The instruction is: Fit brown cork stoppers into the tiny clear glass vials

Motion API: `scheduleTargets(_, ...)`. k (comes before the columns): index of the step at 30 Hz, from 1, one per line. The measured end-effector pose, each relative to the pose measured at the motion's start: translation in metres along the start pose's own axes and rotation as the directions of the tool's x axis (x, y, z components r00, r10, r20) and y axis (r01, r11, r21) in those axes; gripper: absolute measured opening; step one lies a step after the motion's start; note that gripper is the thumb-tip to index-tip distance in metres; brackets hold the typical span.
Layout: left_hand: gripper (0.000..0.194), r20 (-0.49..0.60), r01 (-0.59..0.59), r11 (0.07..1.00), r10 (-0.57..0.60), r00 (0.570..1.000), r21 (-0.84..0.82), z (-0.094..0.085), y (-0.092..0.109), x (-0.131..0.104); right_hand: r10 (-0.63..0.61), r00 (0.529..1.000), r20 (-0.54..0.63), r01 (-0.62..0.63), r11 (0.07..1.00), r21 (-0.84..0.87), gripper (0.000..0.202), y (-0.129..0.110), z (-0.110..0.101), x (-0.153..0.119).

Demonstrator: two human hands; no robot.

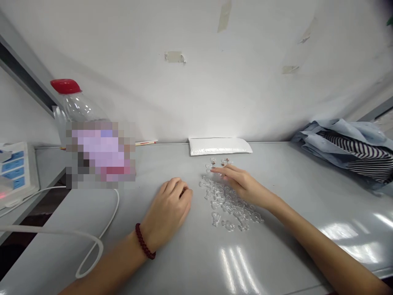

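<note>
Many small clear glass or plastic pieces (pixel 225 200), some shaped like tiny bottles, lie in a loose heap on the grey table (pixel 190 262). My right hand (pixel 242 184) reaches over the heap's far side. Its index finger is stretched out, with the tip at a clear piece (pixel 209 168); the other fingers are partly hidden. Just beyond are a few small clear pieces with brown, cork-like ends (pixel 223 163). Left of the heap, my left hand (pixel 172 205) rests palm down with its fingers curled in. Whatever may be inside it is hidden.
A white padded packet (pixel 219 146) lies against the wall behind the heap. On the left are a red-capped clear bottle (pixel 76 104), a blurred purple item (pixel 102 151), a white cable (pixel 100 246) and a power strip (pixel 20 176). Blue and striped cloth (pixel 353 151) sits at the right.
</note>
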State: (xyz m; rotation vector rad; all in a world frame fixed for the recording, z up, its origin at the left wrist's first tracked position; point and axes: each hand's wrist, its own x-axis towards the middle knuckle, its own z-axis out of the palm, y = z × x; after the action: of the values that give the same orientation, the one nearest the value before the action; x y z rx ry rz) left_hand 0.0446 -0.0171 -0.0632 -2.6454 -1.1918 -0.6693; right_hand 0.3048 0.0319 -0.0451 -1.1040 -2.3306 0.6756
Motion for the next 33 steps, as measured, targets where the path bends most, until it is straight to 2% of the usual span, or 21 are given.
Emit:
scheduleTargets(3,0.018,-0.051,-0.012,1.0,0.011,0.999,-0.029,-0.005,0.004,0.002,0.108,0.994,-0.003,-0.102,0.945,0.31,0.031,-0.013,0.002,-0.003)
scheduleTargets(6,0.013,-0.151,-0.034,0.994,0.018,0.988,-0.106,-0.009,0.009,0.005,0.193,0.981,0.024,-0.17,0.789,0.591,0.02,-0.028,0.009,-0.003)
scheduleTargets(8,0.011,-0.212,-0.045,0.987,0.012,0.977,-0.152,-0.011,0.013,0.006,0.224,0.973,0.06,-0.203,0.698,0.687,0.017,-0.037,0.014,-0.003)
scheduleTargets(11,0.01,-0.259,-0.056,0.981,0.006,0.966,-0.185,-0.013,0.02,0.008,0.241,0.963,0.119,-0.249,0.636,0.73,0.017,-0.048,0.021,-0.004)
scheduleTargets(13,0.006,-0.265,-0.055,0.98,0.003,0.964,-0.192,-0.013,0.024,0.008,0.221,0.961,0.165,-0.27,0.635,0.724,0.019,-0.053,0.025,-0.006)
scheduleTargets(16,0.012,-0.241,-0.045,0.981,-0.001,0.971,-0.187,-0.013,0.027,0.008,0.19,0.959,0.209,-0.282,0.655,0.701,0.023,-0.056,0.027,-0.008)
scheduleTargets(21,0.017,-0.23,-0.037,0.98,-0.009,0.973,-0.193,-0.009,0.028,0.005,0.169,0.962,0.216,-0.27,0.717,0.642,0.026,-0.056,0.026,-0.009)
scheduleTargets(24,0.016,-0.205,-0.042,0.972,-0.006,0.979,-0.23,-0.01,0.026,0.005,0.107,0.984,0.142,-0.165,0.85,0.5,0.023,-0.056,0.027,-0.009)
scheduleTargets(27,0.016,-0.164,-0.059,0.959,0.014,0.986,-0.276,-0.01,0.022,0.005,-0.046,0.998,0.034,0.033,0.949,0.313,0.019,-0.052,0.03,-0.009)
scheduleTargets(30,0.015,-0.102,-0.06,0.952,0.03,0.994,-0.301,-0.01,0.013,0.003,-0.191,0.979,-0.071,0.198,0.972,0.127,0.018,-0.042,0.03,-0.008)
scheduleTargets(33,0.012,-0.051,-0.042,0.958,0.028,0.998,-0.285,-0.01,0.003,0.001,-0.22,0.96,-0.172,0.223,0.975,-0.004,0.016,-0.025,0.023,-0.007)
